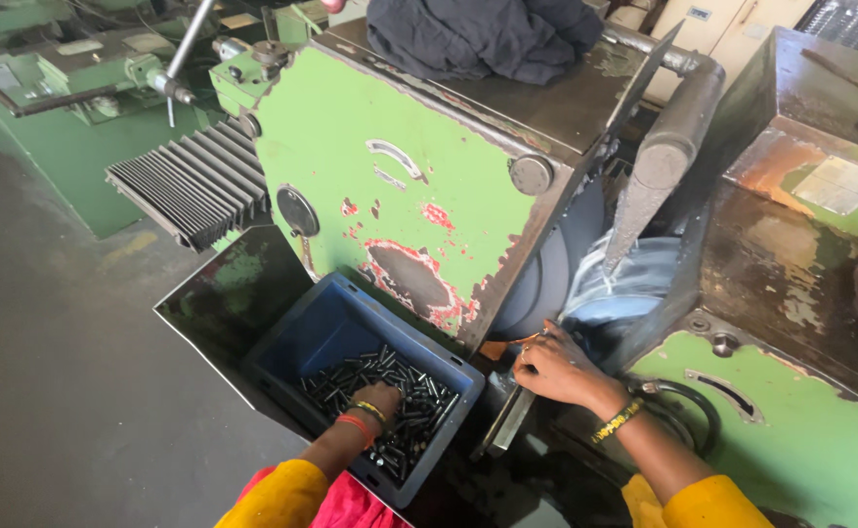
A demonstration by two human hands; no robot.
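- While the head camera looks down, the far side at 10 o'clock shows another green machine (77, 88) with a black ribbed bellows cover (194, 181) beside it — background only.
- At 7 o'clock of the big green machine housing (390, 186) sits a blue bin (321, 332), set in a dark metal tray (219, 293); the bin is part-filled with small dark metal pins (409, 391), heaped toward its near-right side.
- Left hand (378, 399) is down in the pins, fingers curled into the heap; looks like a gathering grip, but how many pins it has closed on I cannot tell. Orange and gold bangles on that wrist.
- At 12 o'clock a dark cloth (478, 34) lies bundled on the housing top.
- Right hand (551, 370) is at 3 o'clock of the bin, at the slot beside the grey grinding wheel (546, 284); fingertips pinched together at the guide rail (507, 420), seemingly on a pin — too small to confirm.
- Step, as a judgement: feeding pins to the wheel one at a time while the other hand restocks.
- Next move calls for a fresh pin passed from left to right, lined up lengthwise with the rail — fingers kept off the wheel.
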